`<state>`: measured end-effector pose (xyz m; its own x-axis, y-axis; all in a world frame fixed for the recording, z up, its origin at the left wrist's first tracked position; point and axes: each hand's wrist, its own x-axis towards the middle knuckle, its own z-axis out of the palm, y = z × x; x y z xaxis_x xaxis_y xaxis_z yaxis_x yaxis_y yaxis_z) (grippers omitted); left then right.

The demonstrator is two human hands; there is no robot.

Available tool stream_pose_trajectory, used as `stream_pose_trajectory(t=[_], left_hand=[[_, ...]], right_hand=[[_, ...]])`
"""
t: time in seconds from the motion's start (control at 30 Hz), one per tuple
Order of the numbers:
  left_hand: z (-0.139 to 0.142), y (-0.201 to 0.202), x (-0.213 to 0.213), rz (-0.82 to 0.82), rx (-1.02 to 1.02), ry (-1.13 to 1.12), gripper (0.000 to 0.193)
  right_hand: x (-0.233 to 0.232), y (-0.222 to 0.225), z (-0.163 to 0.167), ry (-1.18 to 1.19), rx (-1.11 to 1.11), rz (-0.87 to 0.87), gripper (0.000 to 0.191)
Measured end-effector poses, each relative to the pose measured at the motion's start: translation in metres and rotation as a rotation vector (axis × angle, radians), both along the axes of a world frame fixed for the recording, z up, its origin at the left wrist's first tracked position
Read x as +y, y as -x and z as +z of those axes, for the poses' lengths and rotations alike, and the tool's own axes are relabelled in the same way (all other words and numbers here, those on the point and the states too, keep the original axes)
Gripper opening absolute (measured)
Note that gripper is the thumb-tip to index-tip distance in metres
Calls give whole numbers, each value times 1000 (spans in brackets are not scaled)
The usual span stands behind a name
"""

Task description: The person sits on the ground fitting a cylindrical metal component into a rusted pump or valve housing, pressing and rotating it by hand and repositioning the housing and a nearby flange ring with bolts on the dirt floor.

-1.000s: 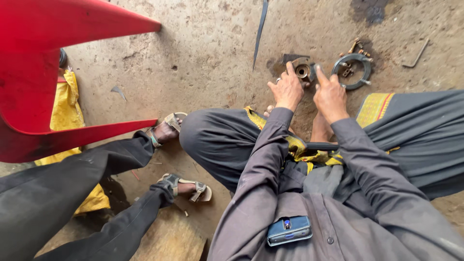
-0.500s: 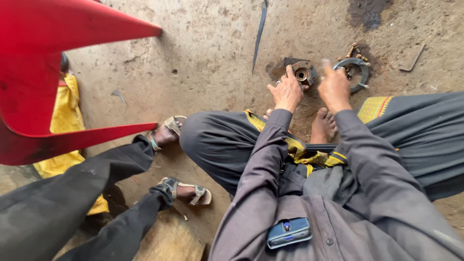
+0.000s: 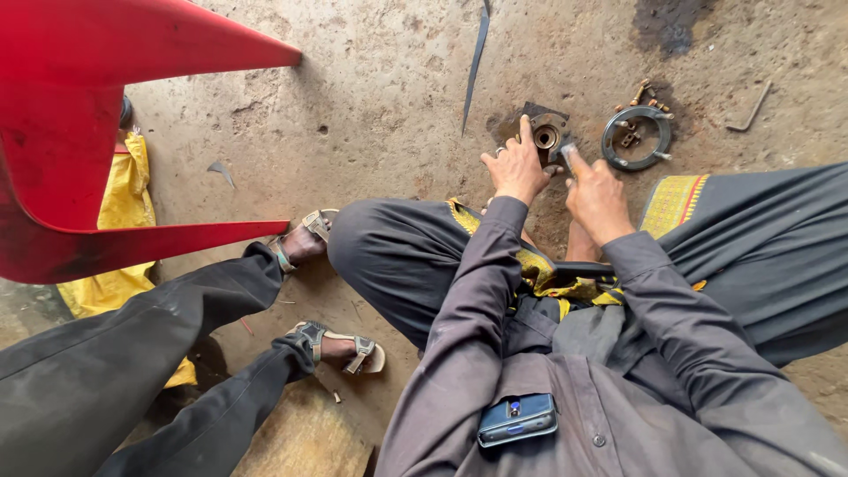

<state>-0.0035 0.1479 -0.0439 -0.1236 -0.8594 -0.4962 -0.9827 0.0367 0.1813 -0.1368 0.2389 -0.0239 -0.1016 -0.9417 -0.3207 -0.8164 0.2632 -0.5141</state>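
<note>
I squat over a dirty concrete floor. A rusty metal hub with a round bearing hole (image 3: pixel 543 132) lies on the ground in front of me. My left hand (image 3: pixel 517 168) rests on its near left edge, fingers curled over the flange. My right hand (image 3: pixel 596 196) is closed around a small metal tool whose tip (image 3: pixel 565 152) touches the hub's right side. A dark metal ring with studs (image 3: pixel 638 139) lies just right of the hub, with small bolts inside and above it.
Another person's legs in dark trousers and sandals (image 3: pixel 340 344) stretch in from the left. A red plastic chair (image 3: pixel 79 132) and a yellow bag (image 3: pixel 119 221) stand at the left. A bent rod (image 3: pixel 751 108), a dark strip (image 3: pixel 477 57) and an oil stain (image 3: pixel 671 22) are farther out.
The view has shifted slightly. My right hand has drawn back a little toward me, and the tool tip shows against the hub's right side. My left hand stays on the hub.
</note>
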Motion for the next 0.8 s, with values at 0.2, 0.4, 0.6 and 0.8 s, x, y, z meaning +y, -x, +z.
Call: stream_pose_trajectory(t=[0.2,0.4,0.6,0.8], left_hand=[[-10,0,3,-30,27,74,105],[-14,3,3,-17,40,121,85],[-13,4,2,-7,30,134,86],[-19,3,5,7,51,170,83]], right_hand=[[3,-4,-12,-25,76,49,56],[-4,-3,-14,-62,72,57,60],[-2,-8,-14,-42,61,44,60],[-4,-9,-25,-7,48,21,59]])
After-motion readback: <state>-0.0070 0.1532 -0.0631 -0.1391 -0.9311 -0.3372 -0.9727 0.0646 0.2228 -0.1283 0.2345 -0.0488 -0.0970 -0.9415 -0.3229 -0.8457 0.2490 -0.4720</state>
